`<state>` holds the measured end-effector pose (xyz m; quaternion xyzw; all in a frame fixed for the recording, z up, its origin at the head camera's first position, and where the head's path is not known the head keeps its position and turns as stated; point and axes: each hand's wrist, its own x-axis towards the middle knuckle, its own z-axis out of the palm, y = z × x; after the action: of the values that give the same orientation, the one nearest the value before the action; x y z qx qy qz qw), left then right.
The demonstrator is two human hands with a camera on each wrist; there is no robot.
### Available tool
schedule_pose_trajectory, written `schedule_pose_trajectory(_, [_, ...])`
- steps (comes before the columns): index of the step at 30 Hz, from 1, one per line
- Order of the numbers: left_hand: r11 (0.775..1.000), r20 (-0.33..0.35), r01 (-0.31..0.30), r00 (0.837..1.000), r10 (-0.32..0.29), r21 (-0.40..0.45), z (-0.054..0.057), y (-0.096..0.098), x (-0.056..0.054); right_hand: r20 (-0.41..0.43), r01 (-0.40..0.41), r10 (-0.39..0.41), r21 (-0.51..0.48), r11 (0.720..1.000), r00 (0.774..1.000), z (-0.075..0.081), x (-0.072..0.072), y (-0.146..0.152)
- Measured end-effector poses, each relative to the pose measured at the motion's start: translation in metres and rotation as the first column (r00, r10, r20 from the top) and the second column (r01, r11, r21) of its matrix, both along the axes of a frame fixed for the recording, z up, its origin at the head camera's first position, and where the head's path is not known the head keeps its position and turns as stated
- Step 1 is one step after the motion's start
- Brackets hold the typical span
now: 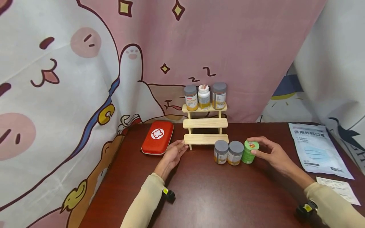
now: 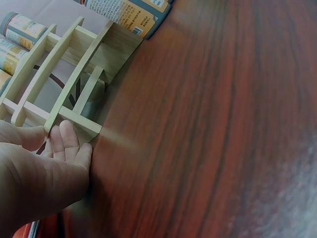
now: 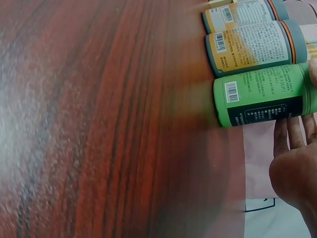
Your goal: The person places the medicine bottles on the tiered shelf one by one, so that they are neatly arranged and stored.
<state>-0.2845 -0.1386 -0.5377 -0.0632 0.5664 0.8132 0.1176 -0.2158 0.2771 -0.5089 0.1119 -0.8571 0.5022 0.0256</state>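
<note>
A three-step wooden stand (image 1: 206, 123) is on the table, with two grey-lidded jars and a white bottle (image 1: 204, 97) on its top step. My left hand (image 1: 172, 156) pinches the left end of the bottom step between thumb and fingers, as the left wrist view shows. In front of the stand's right end are two grey-lidded jars (image 1: 221, 152), side by side. Right beside them is a green bottle (image 3: 262, 94), upright on the table. My right hand (image 1: 275, 155) grips it near its lid, with the thumb in front and fingers behind.
Left of the stand lies a red zip case (image 1: 157, 138) with a white emblem. A blue-white mask packet (image 1: 319, 150) lies at the right, with a white printed sheet (image 1: 338, 190) below it. Patterned cloth (image 1: 242, 47) hangs behind the dark wooden table (image 1: 216, 196).
</note>
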Motion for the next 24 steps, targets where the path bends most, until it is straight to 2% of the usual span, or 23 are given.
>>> schedule_pose_trajectory(8, [1.000, 0.014, -0.012, 1.000, 0.012, 0.000, 0.002, 0.001, 0.000, -0.013, -0.018, 0.018, 0.025, 1.000, 1.000, 0.003, 0.000, 0.003])
schedule_pose_trajectory(15, [1.000, 0.019, -0.011, 1.000, 0.011, -0.005, 0.001, 0.002, 0.000, -0.022, 0.019, -0.017, 0.069, 0.997, 1.000, 0.004, 0.001, 0.004])
schedule_pose_trajectory(24, [1.000, 0.016, -0.007, 1.000, 0.007, -0.009, 0.000, 0.001, 0.000, -0.085, 0.034, -0.025, 0.101, 0.994, 0.996, 0.015, -0.005, 0.008])
